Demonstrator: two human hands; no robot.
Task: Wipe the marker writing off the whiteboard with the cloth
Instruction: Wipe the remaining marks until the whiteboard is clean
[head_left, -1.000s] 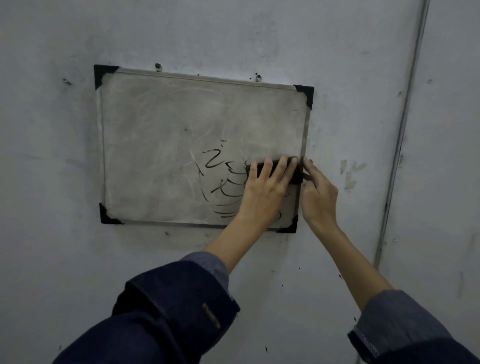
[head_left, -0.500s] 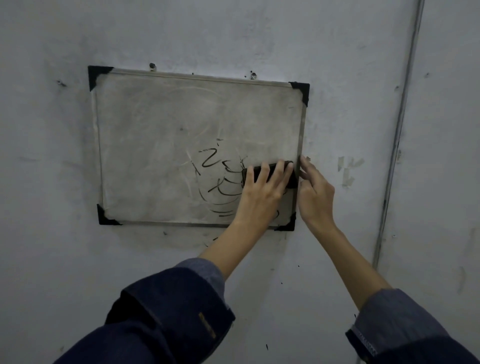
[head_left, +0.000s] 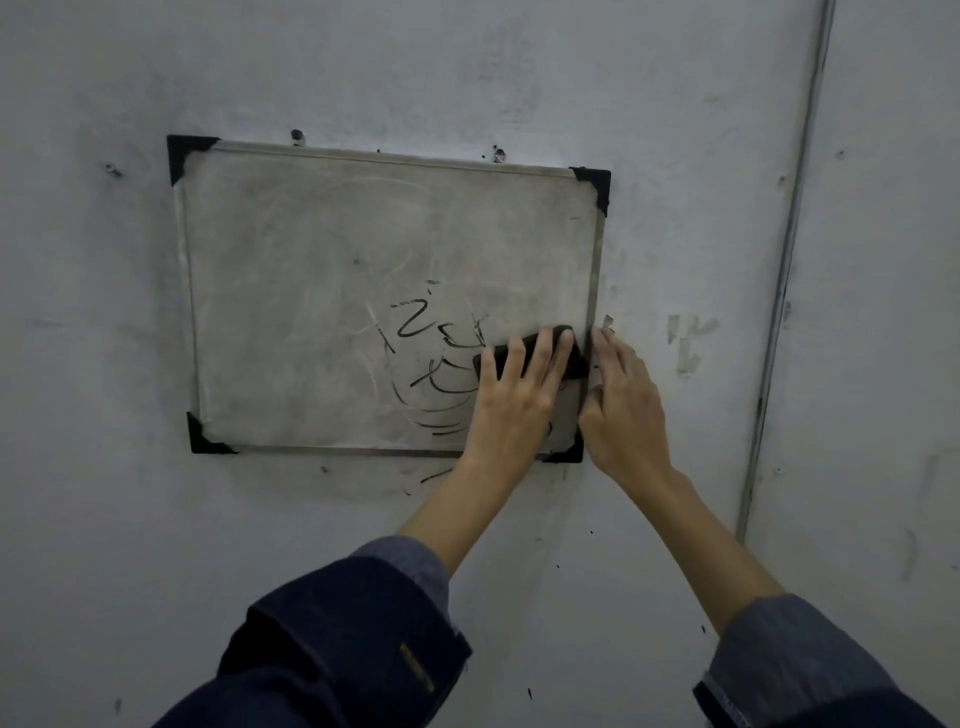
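Observation:
A smudged whiteboard (head_left: 311, 291) with black corner caps hangs on the wall. Black marker writing (head_left: 431, 364) covers its lower right area. My left hand (head_left: 514, 400) presses a dark cloth (head_left: 574, 358) flat against the board, fingers spread over it, just right of the writing. My right hand (head_left: 623, 405) rests on the board's right edge near the lower right corner, fingers extended against the frame and wall. Part of the writing is hidden under my left hand.
The grey wall (head_left: 467, 67) surrounds the board, with two nails above its top edge. A thin pipe (head_left: 784, 260) runs down the wall at the right. Torn tape bits (head_left: 688, 343) stick to the wall right of the board. Marker streaks mark the wall below the board.
My left hand has slid the cloth slightly downward along the board's right side. The right hand has stayed at the board's edge.

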